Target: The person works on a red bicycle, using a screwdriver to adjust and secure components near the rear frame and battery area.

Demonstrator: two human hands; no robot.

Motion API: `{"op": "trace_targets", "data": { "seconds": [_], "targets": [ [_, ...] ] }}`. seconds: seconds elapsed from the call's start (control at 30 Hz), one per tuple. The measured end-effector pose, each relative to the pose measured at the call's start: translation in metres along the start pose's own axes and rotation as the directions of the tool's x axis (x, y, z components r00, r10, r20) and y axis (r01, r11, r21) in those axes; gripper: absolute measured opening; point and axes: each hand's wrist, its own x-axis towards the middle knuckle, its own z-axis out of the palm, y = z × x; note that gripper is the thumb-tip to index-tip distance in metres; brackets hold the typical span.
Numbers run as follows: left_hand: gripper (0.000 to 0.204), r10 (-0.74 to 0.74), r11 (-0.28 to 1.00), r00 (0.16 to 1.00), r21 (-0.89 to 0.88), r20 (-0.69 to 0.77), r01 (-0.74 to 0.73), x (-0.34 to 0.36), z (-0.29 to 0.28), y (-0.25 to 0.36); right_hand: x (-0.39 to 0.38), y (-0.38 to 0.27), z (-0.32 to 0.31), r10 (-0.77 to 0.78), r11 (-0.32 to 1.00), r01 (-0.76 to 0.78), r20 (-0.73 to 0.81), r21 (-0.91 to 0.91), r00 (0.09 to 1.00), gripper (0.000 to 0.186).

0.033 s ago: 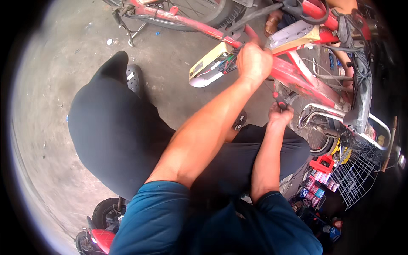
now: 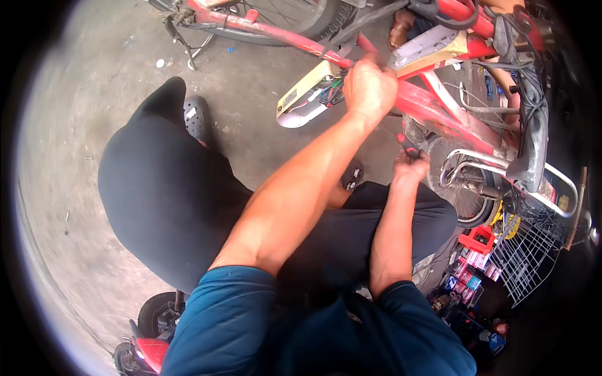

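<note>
My right hand [image 2: 411, 167] is closed around the handle of a screwdriver [image 2: 407, 145], red and black, its thin shaft pointing up toward the bike. Farther up, my left hand [image 2: 369, 89] is a fist against the red bicycle frame [image 2: 433, 113]; its fingers are turned away, so what they grip is hidden. Left of that fist, a long yellow and white casing [image 2: 304, 97] hangs by the frame, with coloured wires [image 2: 330, 95] showing at its end. A grey and yellowish housing [image 2: 433, 53] lies along the frame to the right of my left hand.
A black handlebar grip [image 2: 530, 160] and a wire basket [image 2: 525, 260] are at the right. Below them sit a red crate [image 2: 478, 239] and small boxes [image 2: 467, 269]. Another person's foot [image 2: 399, 34] shows beyond the bike. A red motorbike [image 2: 150, 351] stands at lower left.
The whole picture has shifted slightly left. Both hands keep their grip and place at the bike, with the right hand and screwdriver barely moved.
</note>
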Motion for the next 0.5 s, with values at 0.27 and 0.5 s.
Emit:
{"op": "trace_targets", "data": {
  "seconds": [0.27,0.5],
  "targets": [
    [0.020,0.179,0.984,0.965,0.018,-0.194,-0.179,-0.009,-0.052,-0.048,-0.006,0.068,0.007,0.316,0.828,-0.283,-0.015,-0.483,0.949,0.022],
    [0.035,0.124,0.947,0.963,0.320,-0.238,-0.043,-0.007,-0.113,-0.105,-0.021,0.151,0.010,0.409,0.459,-0.128,0.081,-0.879,0.909,0.023]
  ]
}}
